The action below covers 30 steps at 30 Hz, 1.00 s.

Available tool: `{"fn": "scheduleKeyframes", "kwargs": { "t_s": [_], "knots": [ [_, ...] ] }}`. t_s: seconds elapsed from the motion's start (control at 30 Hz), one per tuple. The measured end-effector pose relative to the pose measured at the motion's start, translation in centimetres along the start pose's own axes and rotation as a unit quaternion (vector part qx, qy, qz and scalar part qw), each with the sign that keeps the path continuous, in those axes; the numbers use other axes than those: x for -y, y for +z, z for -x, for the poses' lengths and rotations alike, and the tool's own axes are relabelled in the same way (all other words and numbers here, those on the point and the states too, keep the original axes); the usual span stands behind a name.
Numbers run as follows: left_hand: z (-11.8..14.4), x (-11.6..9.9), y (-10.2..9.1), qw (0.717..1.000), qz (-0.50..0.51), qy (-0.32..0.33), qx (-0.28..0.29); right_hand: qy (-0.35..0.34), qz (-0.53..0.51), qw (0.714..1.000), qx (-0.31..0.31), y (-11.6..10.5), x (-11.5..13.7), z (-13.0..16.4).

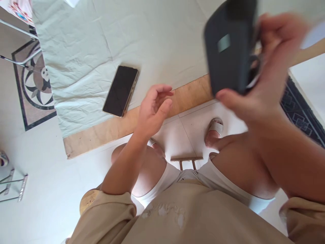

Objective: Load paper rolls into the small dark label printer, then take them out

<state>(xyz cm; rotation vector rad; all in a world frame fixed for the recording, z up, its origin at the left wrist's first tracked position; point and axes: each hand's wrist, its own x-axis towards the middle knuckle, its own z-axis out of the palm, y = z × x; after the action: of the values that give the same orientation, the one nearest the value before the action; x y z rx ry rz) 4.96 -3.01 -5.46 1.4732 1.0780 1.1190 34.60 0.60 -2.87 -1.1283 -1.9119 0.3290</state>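
Holding the dark case [230, 47] up at the right, close to the camera, the right hand [264, 78] grips it by its far edge — thumb beneath, fingers wrapped behind. A steadier hold would, I judge, come from bringing in the left hand [153, 110], which hangs loosely curled and empty over the near edge of the surface [157, 44]. A phone [121, 90] lies face-up on the pale cloth [76, 51] — well apart from both.
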Motion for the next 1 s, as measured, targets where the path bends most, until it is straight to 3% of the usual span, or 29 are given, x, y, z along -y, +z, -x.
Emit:
{"fn": "scheduleKeyframes", "kwargs": {
  "t_s": [0.03, 0.07, 0.13, 0.2, 0.3, 0.47, 0.73, 0.9, 1.0],
  "knots": [
    [-0.1, -0.3, 0.6, 0.997, 0.071, -0.031, 0.007, -0.055, -0.004, 0.998, 0.01, 1.4, 2.2, 0.4],
    [-0.2, -0.6, 1.2, 0.989, 0.132, -0.058, 0.015, -0.059, 0.0, 0.998, 0.018, 2.7, 4.2, 0.8],
    [-0.3, -1.2, 2.2, 0.971, 0.22, -0.095, 0.014, -0.007, 0.019, 0.998, 0.061, 4.9, 7.0, 1.6],
    [-0.5, -1.7, 2.9, 0.956, 0.269, -0.121, -0.003, 0.035, 0.012, 0.996, 0.075, 6.4, 8.2, 2.3],
    [-0.8, -1.8, 2.9, 0.939, 0.305, -0.151, -0.053, 0.053, -0.005, 0.994, 0.098, 7.3, 8.0, 2.4],
    [-1.0, -1.4, 2.1, 0.915, 0.348, -0.193, -0.068, 0.026, -0.056, 0.994, 0.086, 5.9, 7.0, 1.2],
    [-1.3, -1.0, 2.0, 0.916, 0.336, -0.195, -0.104, 0.108, -0.06, 0.987, 0.106, 4.2, 5.8, 0.5],
    [-1.5, -1.1, 1.6, 0.896, 0.367, -0.243, -0.054, 0.13, -0.06, 0.985, 0.101, 3.6, 6.2, 0.2],
    [-1.4, -1.4, 1.5, 0.901, 0.356, -0.248, -0.018, 0.135, -0.057, 0.987, 0.062, 3.2, 6.5, -0.3]
  ]
}}
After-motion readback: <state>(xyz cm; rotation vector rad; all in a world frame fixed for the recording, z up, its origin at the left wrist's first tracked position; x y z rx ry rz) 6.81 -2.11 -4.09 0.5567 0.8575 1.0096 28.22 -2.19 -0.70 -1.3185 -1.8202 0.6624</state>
